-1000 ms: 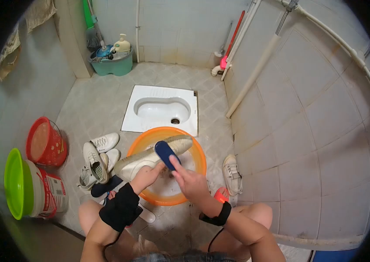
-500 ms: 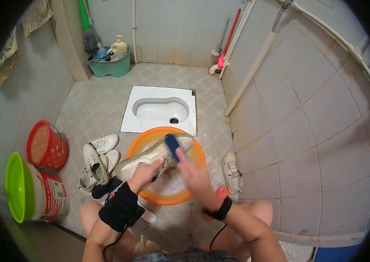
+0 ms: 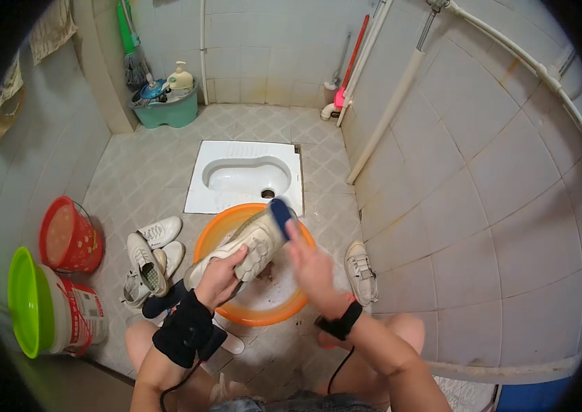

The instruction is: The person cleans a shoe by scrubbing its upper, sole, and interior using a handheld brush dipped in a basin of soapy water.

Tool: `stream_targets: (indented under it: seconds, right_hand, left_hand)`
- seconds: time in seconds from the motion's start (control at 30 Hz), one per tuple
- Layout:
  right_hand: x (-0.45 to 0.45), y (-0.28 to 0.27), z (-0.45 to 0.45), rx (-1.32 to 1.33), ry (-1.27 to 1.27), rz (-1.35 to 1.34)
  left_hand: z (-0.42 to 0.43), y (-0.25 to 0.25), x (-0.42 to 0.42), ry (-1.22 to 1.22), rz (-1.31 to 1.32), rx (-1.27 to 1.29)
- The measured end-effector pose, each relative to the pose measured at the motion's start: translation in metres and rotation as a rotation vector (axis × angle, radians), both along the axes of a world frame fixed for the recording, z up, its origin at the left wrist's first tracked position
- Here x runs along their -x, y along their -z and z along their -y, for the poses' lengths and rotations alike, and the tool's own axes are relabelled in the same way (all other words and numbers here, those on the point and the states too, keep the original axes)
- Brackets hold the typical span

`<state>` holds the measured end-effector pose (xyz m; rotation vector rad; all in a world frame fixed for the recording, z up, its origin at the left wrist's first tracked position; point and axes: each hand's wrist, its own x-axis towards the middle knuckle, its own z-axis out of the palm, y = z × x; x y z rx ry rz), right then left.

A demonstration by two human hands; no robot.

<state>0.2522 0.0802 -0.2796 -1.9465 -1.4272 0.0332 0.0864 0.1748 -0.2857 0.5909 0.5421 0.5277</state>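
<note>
A white lace-up shoe (image 3: 250, 248) is tilted over an orange basin (image 3: 257, 317) on the floor. My left hand (image 3: 219, 278) is closed around the heel end of the shoe. In my right hand (image 3: 310, 266) is a dark blue scrubbing brush (image 3: 281, 218), pressed against the toe end; its bristles are hidden. That hand is slightly blurred. Whitish suds and water show inside the basin beneath the shoe.
Several shoes (image 3: 145, 263) lie on the floor at the left, and another white shoe (image 3: 360, 273) stands at the right wall. A squat toilet (image 3: 198, 199) is beyond the basin. At left are a red bucket (image 3: 92, 240) and a white bucket (image 3: 88, 312) with a green basin (image 3: 25, 302).
The shoe has rolled in my left hand, so its laced top now faces me more. My right hand has shifted the brush slightly up and right along the toe end.
</note>
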Motion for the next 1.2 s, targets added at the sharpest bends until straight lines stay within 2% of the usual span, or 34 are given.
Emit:
stream_targets:
  seconds: [0.03,0.1,0.17,0.23,0.3,0.37,0.4,0.43,0.5,0.53,0.57,0.63,0.67,0.7,0.73,0.83,0.9,0.97,1.0,1.07,1.1,1.17,1.2]
  right_hand:
    - [0.012,-0.002,0.011,0.001,0.0,0.0]
    - [0.032,-0.009,0.031,0.027,-0.291,0.086]
    - [0.007,-0.004,0.015,-0.113,-0.245,0.175]
    - [-0.011,-0.009,-0.001,-0.059,0.003,0.031]
    - [0.016,-0.005,0.009,0.041,0.037,0.068]
    - [0.042,0.001,0.034,0.14,-0.236,0.06]
    - [0.043,-0.003,0.039,0.063,-0.337,0.066]
    - [0.033,-0.001,0.034,0.061,-0.334,0.061]
    - [0.0,-0.004,0.007,-0.133,-0.125,-0.041]
    - [-0.009,-0.019,0.007,0.115,-0.026,0.084]
    - [-0.001,-0.014,0.008,0.115,-0.029,0.088]
    - [0.027,0.003,0.023,-0.06,-0.201,0.043]
    - [0.03,0.005,0.031,0.065,-0.259,0.094]
    - [0.033,0.002,0.039,0.186,-0.322,0.146]
    - [0.022,0.003,0.032,0.08,-0.272,0.205]
    - [-0.006,-0.001,0.012,-0.156,-0.136,-0.057]
    - [0.002,-0.002,0.019,0.148,-0.109,-0.12]
    - [0.019,0.015,0.032,-0.009,-0.208,0.083]
    - [0.017,0.016,0.035,0.093,-0.238,0.162]
    - [0.0,0.001,0.022,0.107,-0.186,-0.143]
    - [-0.004,0.0,0.018,0.106,-0.184,-0.137]
    - [-0.007,0.003,0.014,0.115,-0.002,0.05]
    - [0.008,0.011,0.019,-0.055,-0.121,0.027]
  left_hand:
    - [0.0,0.003,0.001,-0.012,0.013,0.027]
    - [-0.005,0.004,0.006,-0.015,0.028,0.071]
    - [-0.005,-0.001,0.006,-0.013,0.045,0.115]
    - [-0.003,-0.018,-0.002,0.01,0.137,0.146]
    - [-0.005,-0.002,-0.002,0.004,0.11,0.103]
    - [-0.006,0.007,0.002,-0.093,0.089,0.151]
    - [-0.006,-0.003,0.001,0.0,0.158,0.136]
    - [-0.005,-0.008,0.0,0.003,0.153,0.136]
    - [-0.004,-0.015,-0.005,-0.023,0.194,0.222]
    - [-0.003,-0.015,-0.007,-0.004,0.178,0.186]
    - [-0.004,-0.012,-0.006,-0.006,0.181,0.187]
    - [-0.003,-0.001,-0.005,-0.066,0.134,0.2]
    - [-0.009,0.017,-0.003,-0.006,0.209,0.241]
    - [-0.007,0.012,-0.004,-0.004,0.204,0.243]
    - [-0.004,0.002,-0.005,-0.019,0.185,0.239]
    - [-0.004,-0.009,-0.01,-0.016,0.206,0.229]
    - [-0.005,-0.008,-0.012,-0.016,0.182,0.192]
    - [-0.004,-0.005,-0.011,-0.011,0.175,0.207]
    - [-0.005,-0.003,-0.009,-0.001,0.17,0.216]
    - [-0.004,-0.005,-0.011,-0.002,0.198,0.243]
    - [-0.004,-0.006,-0.014,-0.008,0.233,0.271]
    - [-0.004,-0.003,-0.015,0.01,0.217,0.208]
    - [-0.004,-0.001,-0.015,-0.013,0.163,0.201]
